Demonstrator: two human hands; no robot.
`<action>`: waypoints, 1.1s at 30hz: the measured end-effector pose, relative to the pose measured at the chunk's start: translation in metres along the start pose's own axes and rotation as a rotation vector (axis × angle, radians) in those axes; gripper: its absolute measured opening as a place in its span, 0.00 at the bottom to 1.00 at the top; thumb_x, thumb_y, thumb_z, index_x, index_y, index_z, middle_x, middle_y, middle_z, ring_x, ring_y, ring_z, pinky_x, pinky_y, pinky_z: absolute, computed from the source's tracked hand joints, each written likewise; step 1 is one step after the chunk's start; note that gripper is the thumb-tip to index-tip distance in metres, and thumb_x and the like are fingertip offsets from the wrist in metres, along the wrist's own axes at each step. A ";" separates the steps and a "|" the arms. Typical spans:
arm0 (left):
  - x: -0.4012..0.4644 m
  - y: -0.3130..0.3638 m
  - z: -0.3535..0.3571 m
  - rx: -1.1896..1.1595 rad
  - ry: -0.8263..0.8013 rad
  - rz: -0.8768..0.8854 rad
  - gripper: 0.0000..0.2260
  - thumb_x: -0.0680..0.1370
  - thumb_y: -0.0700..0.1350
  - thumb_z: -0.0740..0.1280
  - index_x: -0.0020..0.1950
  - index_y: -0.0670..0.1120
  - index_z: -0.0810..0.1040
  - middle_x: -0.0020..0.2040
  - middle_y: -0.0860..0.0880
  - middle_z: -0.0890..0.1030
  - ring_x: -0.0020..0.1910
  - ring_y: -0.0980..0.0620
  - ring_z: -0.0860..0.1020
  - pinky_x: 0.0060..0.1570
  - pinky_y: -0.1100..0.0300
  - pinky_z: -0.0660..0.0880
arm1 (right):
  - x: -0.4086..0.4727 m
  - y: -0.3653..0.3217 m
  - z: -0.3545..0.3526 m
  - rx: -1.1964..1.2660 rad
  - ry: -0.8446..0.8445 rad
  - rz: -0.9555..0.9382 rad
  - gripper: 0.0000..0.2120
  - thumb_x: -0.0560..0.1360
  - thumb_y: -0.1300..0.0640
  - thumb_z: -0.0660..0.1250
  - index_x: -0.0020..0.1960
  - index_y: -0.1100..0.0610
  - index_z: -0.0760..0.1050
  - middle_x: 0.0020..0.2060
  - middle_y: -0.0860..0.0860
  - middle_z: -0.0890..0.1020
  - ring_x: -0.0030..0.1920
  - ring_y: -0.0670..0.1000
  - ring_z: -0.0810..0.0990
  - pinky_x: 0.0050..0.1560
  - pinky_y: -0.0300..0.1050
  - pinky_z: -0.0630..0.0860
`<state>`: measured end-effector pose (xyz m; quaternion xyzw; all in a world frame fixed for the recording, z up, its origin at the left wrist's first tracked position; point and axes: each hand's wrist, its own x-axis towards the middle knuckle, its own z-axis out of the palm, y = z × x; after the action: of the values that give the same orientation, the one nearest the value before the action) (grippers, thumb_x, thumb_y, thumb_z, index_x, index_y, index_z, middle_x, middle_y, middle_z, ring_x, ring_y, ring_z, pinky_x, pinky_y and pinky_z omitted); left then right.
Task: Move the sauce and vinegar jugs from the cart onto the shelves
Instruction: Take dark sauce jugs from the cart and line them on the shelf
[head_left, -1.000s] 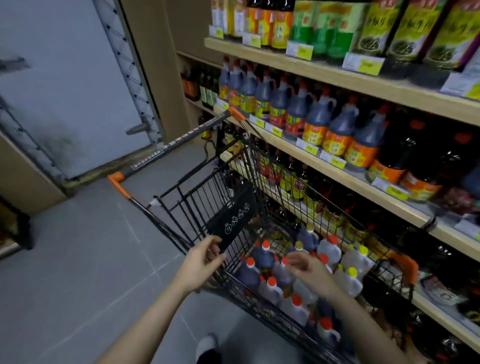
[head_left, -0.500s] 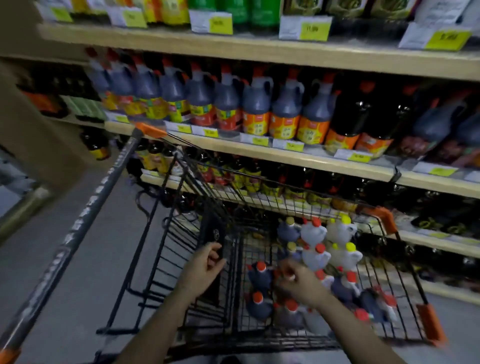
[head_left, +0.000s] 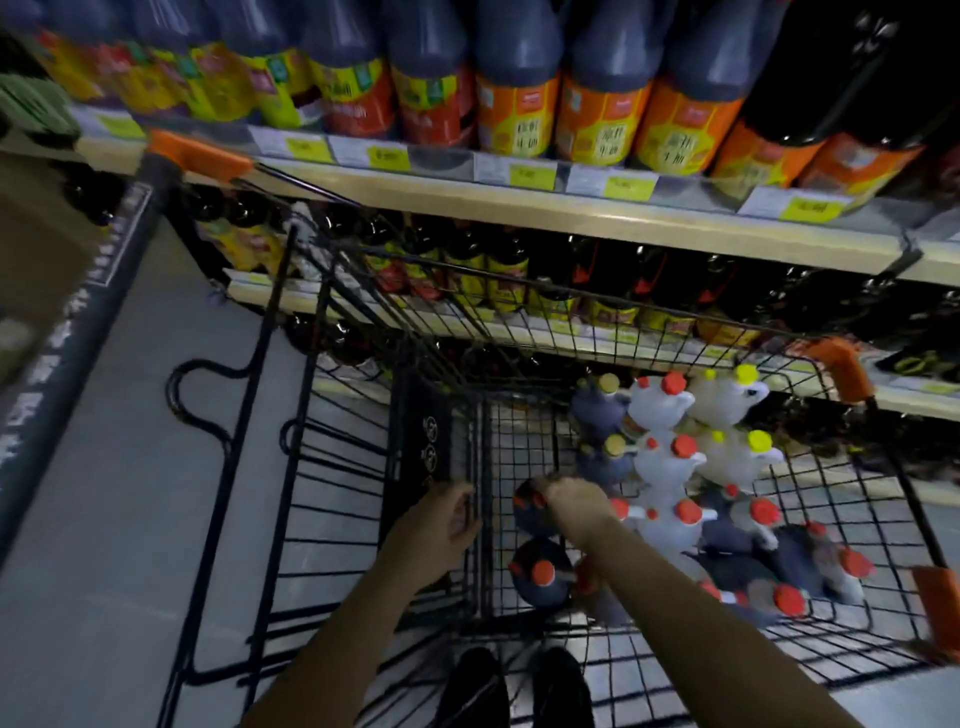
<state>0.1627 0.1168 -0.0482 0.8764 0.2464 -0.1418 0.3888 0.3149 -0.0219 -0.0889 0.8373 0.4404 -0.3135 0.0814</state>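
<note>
The black wire cart (head_left: 363, 291) stands against the shelves, and several jugs sit in its basket. Dark sauce jugs with red caps (head_left: 540, 574) are at the near left, and white vinegar jugs with red caps (head_left: 670, 467) and yellow caps (head_left: 737, 452) stand behind them. My right hand (head_left: 576, 501) is down on the top of a dark red-capped jug (head_left: 530, 512), fingers curled over its handle. My left hand (head_left: 436, 530) grips the cart's inner wire panel beside the black seat flap (head_left: 423, 441).
The wooden shelf (head_left: 571, 208) above the cart holds a packed row of dark jugs with yellow and orange labels (head_left: 597, 104). Lower shelves carry dark bottles (head_left: 613, 291). The cart handle with orange ends (head_left: 197, 150) runs down the left. Grey floor lies to the left; my shoes (head_left: 514, 686) show below.
The view has dropped and moved closer to the cart basket. My right hand has settled onto the dark jug's top; my left hand stays on the wire panel.
</note>
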 end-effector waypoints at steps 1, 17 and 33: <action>-0.003 -0.004 0.002 -0.012 -0.003 -0.007 0.18 0.79 0.50 0.63 0.68 0.49 0.67 0.52 0.51 0.72 0.46 0.58 0.71 0.45 0.67 0.70 | 0.002 -0.001 0.006 -0.019 -0.013 -0.012 0.14 0.79 0.58 0.58 0.65 0.58 0.67 0.59 0.57 0.76 0.59 0.59 0.76 0.53 0.51 0.74; -0.032 0.056 -0.045 -0.413 -0.161 0.006 0.48 0.51 0.63 0.79 0.68 0.56 0.64 0.64 0.59 0.72 0.64 0.58 0.71 0.62 0.61 0.71 | -0.138 0.013 -0.178 0.689 0.461 -0.378 0.07 0.72 0.56 0.72 0.47 0.56 0.77 0.37 0.47 0.78 0.37 0.42 0.75 0.37 0.33 0.68; -0.047 0.176 -0.040 -0.622 -0.055 0.201 0.29 0.51 0.56 0.76 0.51 0.53 0.78 0.44 0.56 0.83 0.43 0.62 0.81 0.40 0.71 0.73 | -0.175 0.001 -0.158 1.802 0.632 -0.119 0.33 0.63 0.56 0.73 0.66 0.52 0.67 0.55 0.56 0.81 0.53 0.58 0.82 0.52 0.52 0.79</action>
<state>0.2207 0.0302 0.1062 0.7315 0.1795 -0.0443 0.6563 0.3147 -0.0772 0.1398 0.6075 0.0770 -0.2979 -0.7323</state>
